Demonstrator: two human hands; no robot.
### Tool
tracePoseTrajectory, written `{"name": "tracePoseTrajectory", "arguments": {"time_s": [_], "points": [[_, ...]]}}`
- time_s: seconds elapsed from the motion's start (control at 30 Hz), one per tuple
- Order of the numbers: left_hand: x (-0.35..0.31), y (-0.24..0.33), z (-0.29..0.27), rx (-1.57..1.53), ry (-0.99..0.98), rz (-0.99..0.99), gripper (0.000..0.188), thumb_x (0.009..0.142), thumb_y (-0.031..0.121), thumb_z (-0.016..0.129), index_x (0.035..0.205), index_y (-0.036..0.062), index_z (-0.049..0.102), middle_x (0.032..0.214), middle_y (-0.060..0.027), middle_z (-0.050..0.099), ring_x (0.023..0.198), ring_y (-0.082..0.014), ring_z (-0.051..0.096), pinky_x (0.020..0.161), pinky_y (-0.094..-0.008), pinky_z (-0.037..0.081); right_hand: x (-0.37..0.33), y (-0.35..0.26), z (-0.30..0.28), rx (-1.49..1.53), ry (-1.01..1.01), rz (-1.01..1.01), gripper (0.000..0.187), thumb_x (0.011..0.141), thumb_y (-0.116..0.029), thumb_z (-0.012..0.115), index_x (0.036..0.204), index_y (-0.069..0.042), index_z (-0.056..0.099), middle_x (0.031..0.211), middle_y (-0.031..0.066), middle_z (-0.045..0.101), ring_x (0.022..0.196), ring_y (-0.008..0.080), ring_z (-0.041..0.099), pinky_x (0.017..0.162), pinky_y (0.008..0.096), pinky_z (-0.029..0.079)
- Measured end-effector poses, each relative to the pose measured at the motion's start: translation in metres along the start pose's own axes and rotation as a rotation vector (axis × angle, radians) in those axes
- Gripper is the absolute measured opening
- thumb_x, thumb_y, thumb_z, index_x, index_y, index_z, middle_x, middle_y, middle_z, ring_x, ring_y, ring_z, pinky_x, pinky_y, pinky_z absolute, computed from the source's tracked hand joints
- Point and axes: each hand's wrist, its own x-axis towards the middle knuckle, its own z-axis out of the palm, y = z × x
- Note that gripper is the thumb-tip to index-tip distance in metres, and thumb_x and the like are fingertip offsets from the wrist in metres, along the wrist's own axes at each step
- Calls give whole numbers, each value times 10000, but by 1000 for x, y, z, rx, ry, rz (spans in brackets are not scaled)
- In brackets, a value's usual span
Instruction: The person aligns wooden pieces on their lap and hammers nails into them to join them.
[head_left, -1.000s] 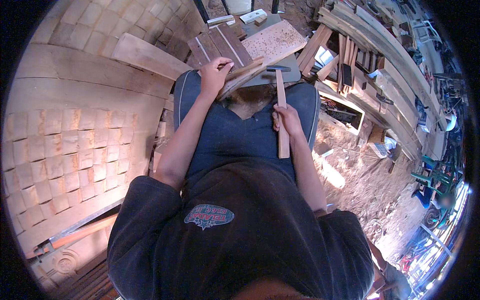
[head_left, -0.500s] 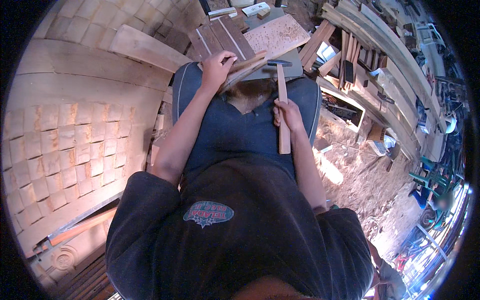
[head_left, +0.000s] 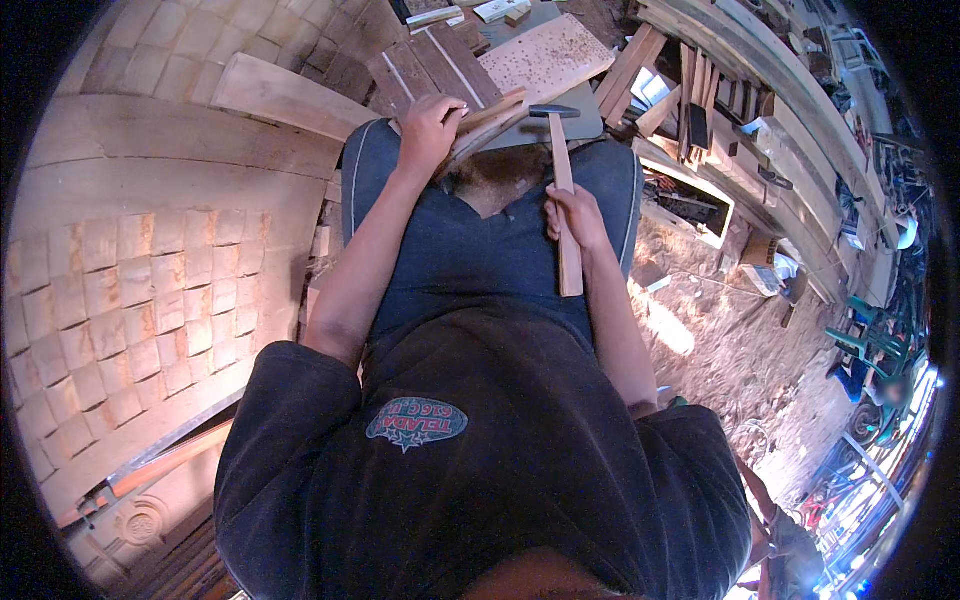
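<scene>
My right hand (head_left: pixel 576 216) is wrapped around the wooden handle of a hammer (head_left: pixel 562 160). The dark head of the hammer is at the far end, just right of some narrow wooden pieces (head_left: pixel 492 124) lying at an angle between my knees. Over the left side of these pieces is my left hand (head_left: pixel 428 135), its fingers closed in a pinch. What the pinch holds, if anything, is too small to make out. Beyond the hands lie dark brown boards (head_left: pixel 433 68) with pale stripes and a light board (head_left: pixel 550 62) dotted with small specks.
On the left lean large panels with a woven-look block pattern (head_left: pixel 140 290), with a plank (head_left: pixel 290 100) across them. Stacked timber (head_left: pixel 790 130) and an open wooden box (head_left: pixel 688 203) are on the right. Another person (head_left: pixel 785 550) is partly visible at the lower right.
My right hand and the hammer have shifted slightly forward, away from my body. My left hand stays pinched by the wooden pieces. The whole view has moved a little.
</scene>
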Motion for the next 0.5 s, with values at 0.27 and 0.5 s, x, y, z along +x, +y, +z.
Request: {"name": "tracePoseTrajectory", "arguments": {"time_s": [0.27, 0.5], "points": [[1, -6, 2, 50, 30, -8, 107, 802, 145, 779, 886, 84, 750, 941, -113, 724, 970, -331, 647, 874, -456, 475, -13, -6, 6, -119, -24, -81, 179, 977, -188, 637, 929, -52, 531, 647, 44, 568, 429, 151, 519, 401, 301, 437], [-3, -6, 4, 82, 56, -88, 115, 791, 184, 794, 867, 104, 761, 979, -85, 730, 1019, -316, 637, 912, -445, 443, -57, -37, 37, -473, 39, -128, 200, 985, -197, 640, 932, -24, 552, 662, 102, 598, 471, 241, 588, 448, 364, 480]]}}
